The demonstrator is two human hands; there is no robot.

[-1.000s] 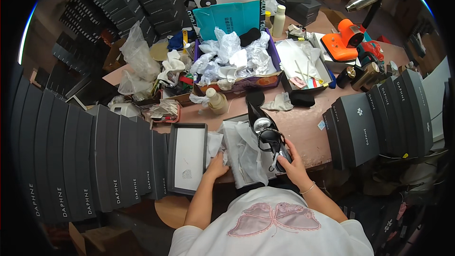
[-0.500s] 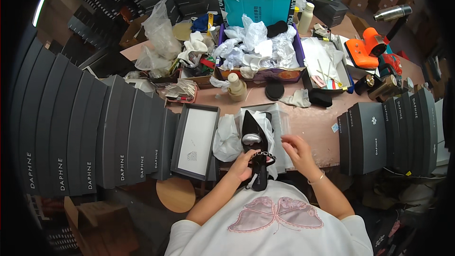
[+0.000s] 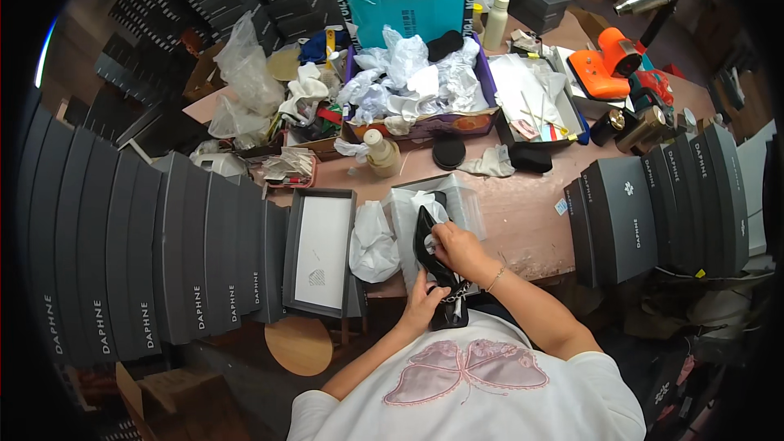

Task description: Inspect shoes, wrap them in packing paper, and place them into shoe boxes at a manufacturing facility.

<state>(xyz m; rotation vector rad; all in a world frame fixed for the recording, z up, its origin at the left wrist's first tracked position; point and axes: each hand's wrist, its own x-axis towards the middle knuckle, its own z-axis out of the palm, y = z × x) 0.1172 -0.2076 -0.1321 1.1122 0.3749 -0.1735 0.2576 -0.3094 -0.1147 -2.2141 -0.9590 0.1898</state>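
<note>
My left hand [image 3: 425, 300] grips a black pointed-toe shoe [image 3: 424, 230] around its middle, beside the chain strap [image 3: 454, 294]. The toe points away from me and the heel end lies against my shirt. My right hand [image 3: 461, 253] is at the shoe's front opening, its fingers curled on a shiny pale insert [image 3: 430, 242], which they partly hide. Under and behind the shoe is an open box [image 3: 465, 200] lined with translucent paper. White tissue paper [image 3: 374, 243] lies to its left, next to a grey box lid [image 3: 324, 249].
Stacked grey shoe boxes [image 3: 175, 245] stand on the left, with more boxes [image 3: 625, 220] on the right. Farther back are a cream bottle [image 3: 381, 153], a round black tin [image 3: 448, 150], a purple-edged carton [image 3: 483, 73] of crumpled paper and an orange device [image 3: 600, 73].
My right hand has moved left from beside the box to the shoe's front opening. The shoe has tilted slightly in my left hand. The whole view has shifted.
</note>
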